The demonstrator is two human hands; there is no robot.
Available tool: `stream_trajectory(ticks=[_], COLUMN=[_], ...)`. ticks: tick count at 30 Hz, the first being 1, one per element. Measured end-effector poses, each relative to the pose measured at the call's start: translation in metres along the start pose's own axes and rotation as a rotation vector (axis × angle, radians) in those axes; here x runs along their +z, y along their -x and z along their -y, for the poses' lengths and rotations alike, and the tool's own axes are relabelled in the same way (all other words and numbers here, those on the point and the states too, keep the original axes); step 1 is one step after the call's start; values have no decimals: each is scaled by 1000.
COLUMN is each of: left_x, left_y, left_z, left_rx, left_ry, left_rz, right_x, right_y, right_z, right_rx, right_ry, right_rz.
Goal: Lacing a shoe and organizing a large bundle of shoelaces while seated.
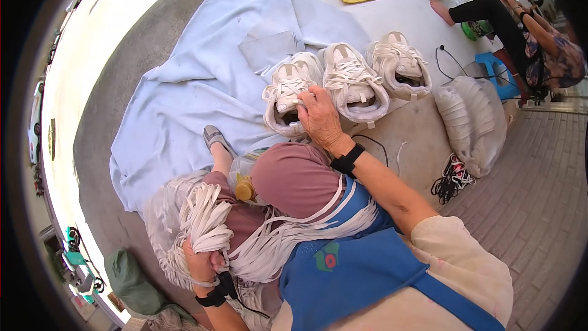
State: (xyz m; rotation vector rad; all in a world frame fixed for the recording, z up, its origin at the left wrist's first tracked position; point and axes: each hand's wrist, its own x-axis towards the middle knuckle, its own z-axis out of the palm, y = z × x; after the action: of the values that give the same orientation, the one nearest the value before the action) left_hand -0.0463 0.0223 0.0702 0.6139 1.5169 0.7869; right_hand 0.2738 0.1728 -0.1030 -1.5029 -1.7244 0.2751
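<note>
My left hand (205, 263) is closed around a thick bundle of white shoelaces (208, 211), whose loose ends trail across my lap. Bent over the collar of the leftmost white sneaker (286, 95), my right hand (321, 119) pinches it near the opening; the fingertips are partly hidden. That sneaker has its laces threaded and its toe turned away from me. Beside it on the right stand a middle white sneaker (353, 83) and a right white sneaker (399, 67), both laced. Another pale shoe shows partly behind the left ones.
A light blue cloth (184, 92) covers the ground ahead and left. To the right lie a clear bag of white shoes (471, 119) and a tangle of dark laces (453, 181). Another person (539, 49) sits at the far right by a blue stool (496, 73). A green sack (131, 282) rests lower left.
</note>
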Motion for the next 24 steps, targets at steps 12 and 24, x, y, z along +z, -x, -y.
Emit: stream_trajectory(ticks=[12, 24], left_x=[-1, -29], left_y=[25, 111], left_z=[2, -120], left_rx=[24, 518], left_ry=[-110, -221], left_rz=[140, -168], right_x=[-21, -41], right_y=[9, -13], right_z=[12, 15], right_rx=[-73, -238], right_ry=[92, 120], right_rz=[92, 385])
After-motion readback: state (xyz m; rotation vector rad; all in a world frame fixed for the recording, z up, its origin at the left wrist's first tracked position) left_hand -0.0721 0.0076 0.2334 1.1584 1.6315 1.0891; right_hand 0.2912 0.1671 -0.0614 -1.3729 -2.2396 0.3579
